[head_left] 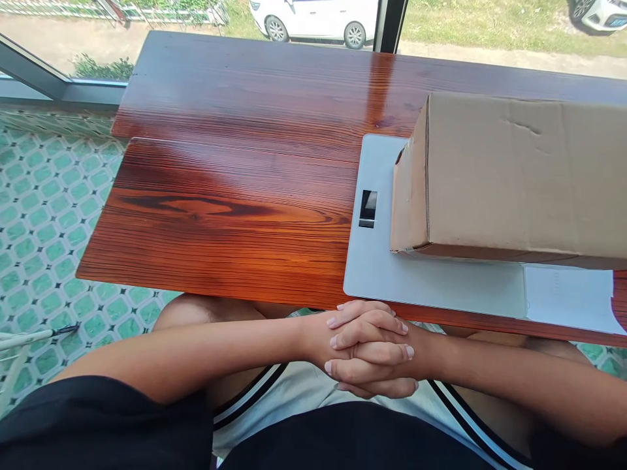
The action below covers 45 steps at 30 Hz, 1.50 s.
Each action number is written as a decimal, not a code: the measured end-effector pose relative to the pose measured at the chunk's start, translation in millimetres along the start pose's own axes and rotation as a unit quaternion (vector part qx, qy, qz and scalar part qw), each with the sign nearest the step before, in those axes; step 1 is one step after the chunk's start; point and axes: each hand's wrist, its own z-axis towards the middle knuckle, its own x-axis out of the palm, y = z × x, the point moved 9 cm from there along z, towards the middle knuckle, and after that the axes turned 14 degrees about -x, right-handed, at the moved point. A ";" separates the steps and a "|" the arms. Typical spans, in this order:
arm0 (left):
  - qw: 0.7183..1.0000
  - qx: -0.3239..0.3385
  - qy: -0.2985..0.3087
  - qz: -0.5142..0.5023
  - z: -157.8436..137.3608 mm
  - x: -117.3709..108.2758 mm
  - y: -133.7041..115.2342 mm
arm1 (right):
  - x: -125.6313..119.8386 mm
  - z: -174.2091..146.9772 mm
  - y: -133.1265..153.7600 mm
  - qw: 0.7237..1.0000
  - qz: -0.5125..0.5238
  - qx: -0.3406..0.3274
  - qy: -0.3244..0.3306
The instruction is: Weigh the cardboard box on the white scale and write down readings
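Two hands, left hand (326, 346) & right hand (417, 344), clasped w/ fingers interlaced, each closed around the other & gripping nothing else. They sit low, abt centre, over the lap right at the front edge of the wood table (210, 215); can't tell if they touch it. Forearms come in from both sides, prob. resting on the thighs, so the pose looks relaxed, no load on it.

Nearest thing: flat white scale (441, 281) (looks like one, given the small dark display (368, 209) nr its left end), lying on the tabletop just beyond the fingers, nr the front edge, prob. for easy reach. Display looks dark; can't make out any digits.

Cardboard box (519, 176) lies on the scale, set back & to the right, running out of frame. That offset leaves the display end uncovered, presumably so it can be read w/o shifting the box; a strip of scale also shows along the front. White paper sheet (568, 294) lies by the scale's right end, partly hidden by the box; print too faint to read.

Further out: green-&-white tiled floor (44, 222) L of table, & windows behind it w/ a white car (313, 14) parked outside.
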 end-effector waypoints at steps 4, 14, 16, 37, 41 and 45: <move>0.996 -0.056 0.046 0.057 2.6 8.1 4.3 | -1.1 2.0 0.9 1.000 -0.001 0.012 -0.011; 0.994 0.106 0.027 0.025 4.4 9.8 -3.5 | -3.9 4.4 -4.4 0.997 0.012 0.065 -0.042; 0.990 0.109 -0.076 0.052 1.7 5.2 -9.2 | -5.1 6.1 -2.6 0.996 0.004 0.069 -0.054; 0.994 -0.042 0.077 0.072 15.0 13.0 13.8 | -3.3 9.7 3.1 0.999 -0.013 0.025 -0.036; 0.991 -0.018 0.033 0.125 20.8 11.3 14.7 | -4.5 7.5 0.3 0.998 -0.002 0.041 -0.038; 0.969 -0.117 0.130 0.177 41.1 10.7 39.7 | -2.3 7.0 1.3 1.000 0.013 0.023 -0.006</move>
